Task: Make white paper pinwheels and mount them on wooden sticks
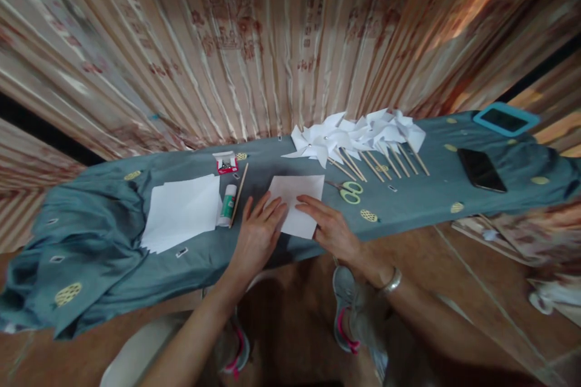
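Observation:
A white square sheet of paper (299, 190) lies on the cloth-covered table in front of me. My left hand (261, 227) rests on its left side, fingers stretched out. On the right part of the sheet, my right hand (327, 224) lies with its fingers extended. Scissors with green handles (350, 192) sit just right of the paper. To the left are a glue stick (227, 205), a thin wooden stick (239, 195) and a small red box of pins (226, 163). Farther left is a stack of white paper (184, 208).
Several white paper pinwheels (354, 133) on wooden sticks lie along the table's back edge. A black phone (481, 169) and a blue-framed device (507, 119) are at the right end. Behind the table hangs a patterned curtain (272, 42). The table cloth (113, 260) bunches up at the left.

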Demonstrator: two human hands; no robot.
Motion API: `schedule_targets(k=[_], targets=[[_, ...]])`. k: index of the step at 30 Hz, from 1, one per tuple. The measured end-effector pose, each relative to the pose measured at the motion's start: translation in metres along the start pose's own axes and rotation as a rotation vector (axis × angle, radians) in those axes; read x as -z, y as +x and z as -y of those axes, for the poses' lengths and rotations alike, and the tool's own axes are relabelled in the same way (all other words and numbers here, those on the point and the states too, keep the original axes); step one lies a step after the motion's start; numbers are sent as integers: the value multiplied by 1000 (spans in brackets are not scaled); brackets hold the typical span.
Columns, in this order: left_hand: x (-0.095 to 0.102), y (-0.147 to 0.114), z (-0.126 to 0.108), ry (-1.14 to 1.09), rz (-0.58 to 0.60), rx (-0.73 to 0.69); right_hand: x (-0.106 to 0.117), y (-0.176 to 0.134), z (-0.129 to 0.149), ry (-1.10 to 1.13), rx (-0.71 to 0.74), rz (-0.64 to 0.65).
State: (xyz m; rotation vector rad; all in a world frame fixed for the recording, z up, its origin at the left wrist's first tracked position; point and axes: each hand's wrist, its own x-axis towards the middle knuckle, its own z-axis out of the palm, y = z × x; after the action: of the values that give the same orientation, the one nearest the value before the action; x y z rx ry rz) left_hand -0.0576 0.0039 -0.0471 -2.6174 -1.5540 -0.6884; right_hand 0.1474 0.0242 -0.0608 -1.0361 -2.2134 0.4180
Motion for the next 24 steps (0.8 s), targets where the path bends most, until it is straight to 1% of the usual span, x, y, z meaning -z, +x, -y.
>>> schedule_targets(k=[4,7,9,12,14,16,18,19,21,24], targets=[[-8,-7,14,-21,-20,-50,-2,-8,-2,-22,16,38],[-11,-10,22,-39,-59,-55,0,-9,-9,-55,4,30],[-11,-11,28,-75,-88,-50,4,-5,-15,-84,-28,-10],[-6,-7,35,-206,-142,4,14,7,-26,-114,-121,-151],[0,-2,38,-341,-183,133,22,16,-34,-98,-223,-260],[5,4,38,-501,-221,344,27,23,-40,-43,-317,-341],[6,10,37,-682,-248,559,29,27,-43,5,-355,-382],[6,12,36,-780,-256,644,28,27,-43,7,-347,-386],[3,15,35,-965,-249,763,26,26,-40,-41,-289,-355],[-3,14,33,-1140,-206,841,23,22,-30,-162,-152,-238]])
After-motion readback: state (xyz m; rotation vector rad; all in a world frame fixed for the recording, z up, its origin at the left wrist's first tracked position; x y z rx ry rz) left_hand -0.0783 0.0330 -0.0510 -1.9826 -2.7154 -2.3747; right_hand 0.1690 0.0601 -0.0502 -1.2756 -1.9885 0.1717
